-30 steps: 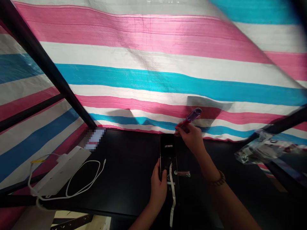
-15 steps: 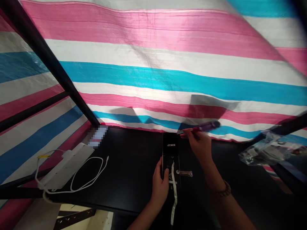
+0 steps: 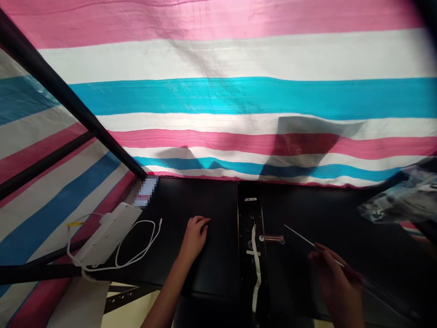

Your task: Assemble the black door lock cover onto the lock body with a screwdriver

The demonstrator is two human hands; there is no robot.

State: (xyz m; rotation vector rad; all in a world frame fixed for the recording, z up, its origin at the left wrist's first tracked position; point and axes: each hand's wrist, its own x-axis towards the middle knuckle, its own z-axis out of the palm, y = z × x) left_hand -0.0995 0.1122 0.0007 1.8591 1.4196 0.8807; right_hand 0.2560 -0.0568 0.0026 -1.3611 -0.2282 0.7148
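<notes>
A long black door-lock panel [image 3: 251, 212] lies on the black table, with a small white label near its far end. A pale flat cable [image 3: 256, 269] runs along it toward me. From its right side sticks a shiny lever handle [image 3: 275, 239]. My left hand [image 3: 196, 234] rests on the table left of the panel, apart from it, fingers loosely spread and holding nothing. To the right of the panel, my right hand [image 3: 341, 282] is closed around a screwdriver [image 3: 300, 236]. Its thin metal shaft points up and left, clear of the panel; motion blurs the handle.
A white power strip [image 3: 109, 234] with a looped white cable [image 3: 136, 259] occupies the left side. Behind it lies a pixelated white item [image 3: 146, 191]. Clear plastic bags [image 3: 399, 200] sit at the far right. Striped sheeting [image 3: 205, 98] on black frame bars [image 3: 64, 91] closes off the back and left.
My left hand has let go of the panel and moved left onto the table. My right hand has drawn the screwdriver from the panel's far end toward me and right. The view has shifted slightly.
</notes>
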